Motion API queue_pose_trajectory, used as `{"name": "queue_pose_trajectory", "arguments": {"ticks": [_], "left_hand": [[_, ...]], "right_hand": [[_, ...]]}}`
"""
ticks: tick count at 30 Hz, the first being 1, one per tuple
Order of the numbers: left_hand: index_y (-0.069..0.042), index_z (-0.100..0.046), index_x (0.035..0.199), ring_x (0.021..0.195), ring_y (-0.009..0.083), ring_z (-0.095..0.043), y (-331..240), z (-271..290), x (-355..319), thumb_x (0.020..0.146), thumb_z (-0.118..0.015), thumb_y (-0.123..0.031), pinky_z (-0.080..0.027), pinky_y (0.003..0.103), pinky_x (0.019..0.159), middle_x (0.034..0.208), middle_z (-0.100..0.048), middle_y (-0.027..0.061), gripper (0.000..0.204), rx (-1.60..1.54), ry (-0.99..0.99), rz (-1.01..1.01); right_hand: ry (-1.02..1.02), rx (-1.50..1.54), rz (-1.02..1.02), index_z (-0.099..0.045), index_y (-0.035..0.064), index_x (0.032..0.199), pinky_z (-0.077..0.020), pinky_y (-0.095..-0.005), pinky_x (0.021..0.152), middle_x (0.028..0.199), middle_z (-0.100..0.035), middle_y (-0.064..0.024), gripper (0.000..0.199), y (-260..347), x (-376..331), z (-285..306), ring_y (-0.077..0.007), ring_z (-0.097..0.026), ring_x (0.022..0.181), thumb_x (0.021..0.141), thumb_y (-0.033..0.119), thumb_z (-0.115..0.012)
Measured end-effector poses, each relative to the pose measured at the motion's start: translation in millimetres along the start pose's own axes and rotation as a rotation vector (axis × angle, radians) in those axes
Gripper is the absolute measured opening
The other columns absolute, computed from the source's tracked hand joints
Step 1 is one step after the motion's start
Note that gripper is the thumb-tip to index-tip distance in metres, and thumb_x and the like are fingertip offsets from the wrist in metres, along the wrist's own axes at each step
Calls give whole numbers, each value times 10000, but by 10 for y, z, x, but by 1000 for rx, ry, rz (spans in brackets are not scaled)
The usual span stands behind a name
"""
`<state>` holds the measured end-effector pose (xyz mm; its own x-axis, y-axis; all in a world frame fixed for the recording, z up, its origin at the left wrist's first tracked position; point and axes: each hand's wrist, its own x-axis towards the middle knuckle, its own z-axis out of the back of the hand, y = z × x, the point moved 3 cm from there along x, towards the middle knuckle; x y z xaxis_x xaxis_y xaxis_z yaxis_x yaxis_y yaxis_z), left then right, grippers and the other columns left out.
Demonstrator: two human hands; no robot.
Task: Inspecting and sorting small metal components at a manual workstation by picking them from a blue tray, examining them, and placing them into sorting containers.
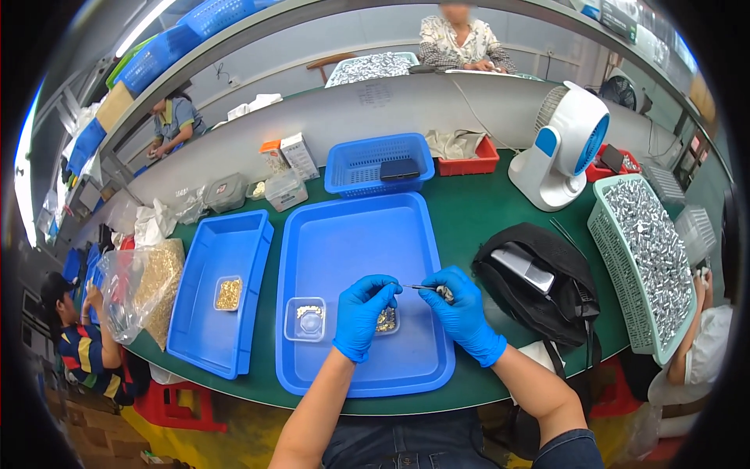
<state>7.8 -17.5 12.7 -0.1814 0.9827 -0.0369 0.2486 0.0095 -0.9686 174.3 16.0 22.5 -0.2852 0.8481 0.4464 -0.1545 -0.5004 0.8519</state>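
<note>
Both hands wear blue gloves and meet over the large blue tray (359, 227). My left hand (364, 314) is closed in a pinch, its fingertips at the end of a thin metal tool (419, 287); any small piece between them is too small to make out. My right hand (462, 314) grips that tool, and a small greyish thing (445, 294) shows among its fingers. Under the hands sits a small clear container (387, 322) of gold-coloured parts, partly hidden by the left hand. Beside it, left in the tray, a clear tub (305, 319) holds pale gold bits.
At left stands a narrower blue tray (205, 328) with a small tub of gold parts (228, 295), beside a bag of gold pieces (160, 289). Behind are a blue basket (379, 156) and a white fan (558, 148). A black bag (539, 293) and a green basket of metal parts (644, 250) lie right.
</note>
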Motion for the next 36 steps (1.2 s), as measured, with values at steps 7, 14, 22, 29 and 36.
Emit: {"name": "queue_pose_trajectory", "arguments": {"ticks": [7, 14, 22, 29, 36], "left_hand": [[8, -636, 1001, 685, 101, -569, -18, -9, -2, 870, -571, -77, -477, 224, 648, 878, -660, 87, 169, 51, 61, 42], [10, -637, 1015, 684, 96, -562, -4, -36, -9, 875, -560, -71, -476, 222, 645, 882, -660, 83, 179, 89, 100, 51], [10, -639, 1005, 691, 94, -562, 45, -25, 15, 867, -567, -53, -478, 224, 650, 881, -657, 81, 169, 142, 88, 23], [1, -642, 1001, 708, 90, -558, 32, -42, -19, 857, -579, -49, -476, 223, 662, 891, -653, 72, 165, 220, 119, -36], [-1, -641, 979, 730, 87, -555, 19, -42, -27, 849, -597, -61, -473, 223, 678, 876, -645, 57, 150, 272, 104, -78]], "right_hand": [[-18, -34, 62, -626, 41, 900, -442, -248, 620, 824, -531, -60, 150, 7, -10, -12, -136, -544, 701, 762, 13, -676], [13, -71, 58, -631, 48, 889, -452, -262, 611, 826, -534, -65, 153, -9, -1, -5, -152, -554, 702, 750, 6, -678], [10, -197, 148, -631, 48, 867, -453, -280, 581, 803, -545, -74, 128, -4, 11, 0, -181, -558, 675, 750, 29, -680], [21, -242, 121, -633, 41, 828, -432, -284, 554, 734, -536, -75, 88, -39, -10, 12, -185, -546, 639, 771, 92, -678], [30, -238, 69, -621, 33, 813, -423, -284, 556, 728, -525, -77, 96, -51, -12, 16, -188, -536, 634, 774, 98, -680]]}}
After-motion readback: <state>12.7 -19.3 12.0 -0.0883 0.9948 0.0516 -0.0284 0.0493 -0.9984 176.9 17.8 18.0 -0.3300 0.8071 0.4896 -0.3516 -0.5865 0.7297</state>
